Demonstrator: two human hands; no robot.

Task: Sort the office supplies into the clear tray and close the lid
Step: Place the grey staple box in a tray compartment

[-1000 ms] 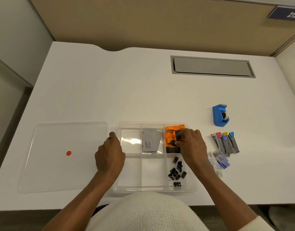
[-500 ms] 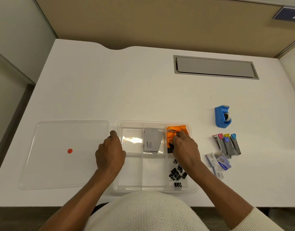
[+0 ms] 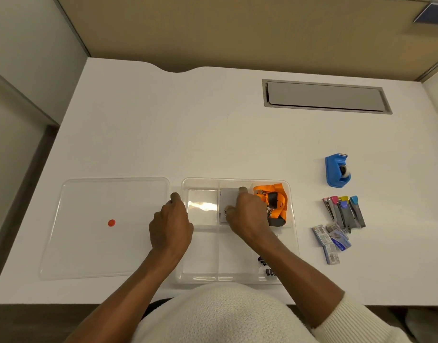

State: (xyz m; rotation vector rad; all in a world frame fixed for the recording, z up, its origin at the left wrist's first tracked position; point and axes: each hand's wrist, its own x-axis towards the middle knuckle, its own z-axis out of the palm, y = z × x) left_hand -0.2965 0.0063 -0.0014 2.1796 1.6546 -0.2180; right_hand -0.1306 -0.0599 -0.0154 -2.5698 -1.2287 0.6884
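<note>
The clear tray (image 3: 237, 180) sat at the lower centre of the frame on the white desk (image 3: 213, 134), its long axis running left to right, divided into compartments. Its upper right compartment held an orange lanyard (image 3: 274, 195) with a black piece at its near end; the upper middle one held a grey card (image 3: 229, 198) with dark print too small to read. Black binder clips (image 3: 263, 263) lay in the lower right compartment, mostly hidden by the forearm. The right hand (image 3: 247, 214) rested on the card, fingers curled; whether it pinched the card could not be told. The left hand (image 3: 170, 224) was loosely closed at the tray's left rim, gripping nothing visible. The lid (image 3: 89, 243), marked with a red dot (image 3: 111, 222), lay flat to the left. At right lay a blue tape dispenser (image 3: 336, 170), small staplers (image 3: 344, 211) and staple boxes (image 3: 330, 240).
</note>
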